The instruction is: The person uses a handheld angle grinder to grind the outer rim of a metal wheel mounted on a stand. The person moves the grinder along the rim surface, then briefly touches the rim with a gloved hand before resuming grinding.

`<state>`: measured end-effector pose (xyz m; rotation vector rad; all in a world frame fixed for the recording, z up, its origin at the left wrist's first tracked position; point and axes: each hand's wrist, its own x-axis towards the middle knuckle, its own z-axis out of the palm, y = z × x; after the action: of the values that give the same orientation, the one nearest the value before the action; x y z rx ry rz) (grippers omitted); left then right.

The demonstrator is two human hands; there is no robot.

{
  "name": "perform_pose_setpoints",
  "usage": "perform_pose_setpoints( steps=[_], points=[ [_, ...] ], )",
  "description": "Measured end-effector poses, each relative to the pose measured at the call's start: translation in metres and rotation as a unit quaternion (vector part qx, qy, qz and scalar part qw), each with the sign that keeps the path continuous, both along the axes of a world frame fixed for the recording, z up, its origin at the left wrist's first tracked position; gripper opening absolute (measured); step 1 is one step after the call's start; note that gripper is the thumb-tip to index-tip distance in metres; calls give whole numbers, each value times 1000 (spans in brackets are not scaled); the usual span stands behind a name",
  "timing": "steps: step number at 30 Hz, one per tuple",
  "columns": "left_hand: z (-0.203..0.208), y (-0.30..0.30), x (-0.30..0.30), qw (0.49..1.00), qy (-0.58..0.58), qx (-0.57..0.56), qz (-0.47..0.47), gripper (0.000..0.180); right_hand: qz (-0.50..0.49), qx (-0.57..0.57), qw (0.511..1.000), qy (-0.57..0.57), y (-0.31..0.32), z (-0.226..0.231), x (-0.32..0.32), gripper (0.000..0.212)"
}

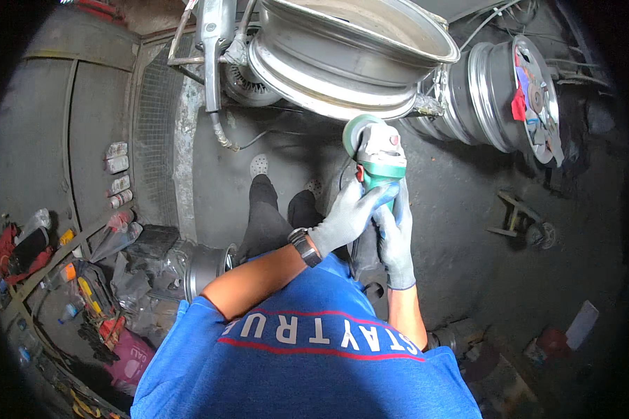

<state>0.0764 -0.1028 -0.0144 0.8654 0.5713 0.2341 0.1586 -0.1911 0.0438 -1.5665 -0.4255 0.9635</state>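
Note:
Both my gloved hands hold a green and silver angle grinder [384, 157] out in front of me. My left hand [349, 213] wraps its body from the left, thumb laid along the green housing. Around the lower part of the housing closes my right hand [396, 241]; its fingers are partly hidden. The grinder's round disc [357, 136] faces up and left, close to the lower rim of a large bare-metal wheel rim [342, 66]. Whether disc and rim touch, I cannot tell. That wheel rim is mounted tilted on a metal stand.
A grey power tool [215, 49] hangs left of the mounted rim, its cable trailing down. Right of it, another wheel rim [500, 94] carries rags and small tools. A small metal stand [517, 216] is on the floor. Bags, bottles and tools crowd a shelf [42, 276] at left.

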Motion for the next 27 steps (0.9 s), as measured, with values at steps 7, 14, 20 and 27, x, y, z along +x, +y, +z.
perform_pose_setpoints(
  steps=[7,14,20,27],
  points=[
    [-5,3,-22,995,-51,-58,58,41,31,-6,999,-38,8,-2,-16,77],
    [-4,9,-17,1000,-4,1,15,40,-6,-21,1000,-21,12,8,-22,75],
    [-3,21,-29,991,-42,-109,65,42,9,-23,999,-45,27,6,-34,77],
    [20,33,-29,997,-17,-79,-9,44,-30,-35,999,-22,24,12,-39,73]
  ],
)
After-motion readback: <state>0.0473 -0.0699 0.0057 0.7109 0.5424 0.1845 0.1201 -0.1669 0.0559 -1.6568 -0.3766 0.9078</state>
